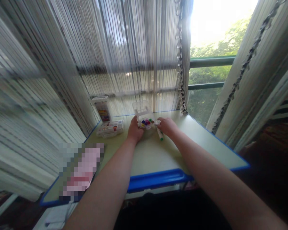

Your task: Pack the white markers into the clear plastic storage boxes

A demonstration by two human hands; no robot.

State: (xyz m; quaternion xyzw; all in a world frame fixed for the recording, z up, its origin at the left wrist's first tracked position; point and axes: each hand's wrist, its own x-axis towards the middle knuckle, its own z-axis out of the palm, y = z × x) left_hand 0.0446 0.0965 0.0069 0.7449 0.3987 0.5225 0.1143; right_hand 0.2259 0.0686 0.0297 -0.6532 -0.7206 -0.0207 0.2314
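A clear plastic marker case (148,127) with its lid (139,107) raised stands toward the back of the table. The coloured ends of several markers (147,122) show inside it. My left hand (135,131) is closed around the left side of the case. Just to the right, the fingers of my right hand (167,126) are pinched at the upper end of a white marker with a green end (160,135), which points down toward the tabletop. The fingertips are small and partly hidden.
Left of the case, a flat clear box (110,128) lies beside an upright clear container (102,110). A blurred-out pink item (84,169) rests at the table's left. The pale tabletop (153,156) has a blue front edge. Striped curtains (124,54) hang behind it.
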